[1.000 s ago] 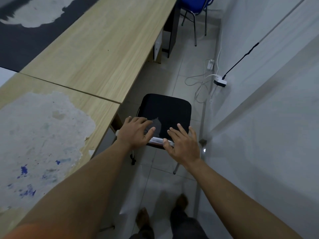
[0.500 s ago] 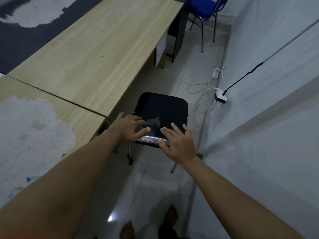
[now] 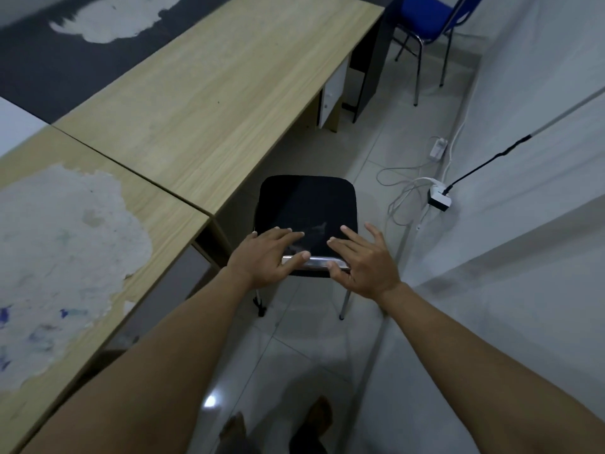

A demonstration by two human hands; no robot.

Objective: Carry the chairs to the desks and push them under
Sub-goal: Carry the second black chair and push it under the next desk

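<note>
Both hands, left hand (image 3: 266, 255), right hand (image 3: 363, 262), spread flat on black chair (image 3: 306, 204), beside desk (image 3: 209, 103)

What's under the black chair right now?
Under the black chair, two metal legs stand on pale floor tiles. The seat and both hands, left hand and right hand, hide the far legs.

tiled floor (image 3: 294, 152), black chair (image 3: 306, 204), cables (image 3: 402, 191)

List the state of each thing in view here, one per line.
black chair: standing on the floor beside the desk, not pushed under.
left hand: open, on the chair's top.
right hand: open, fingers spread there.
blue chair: standing at the far desk end.
power strip: plugged in.
</note>
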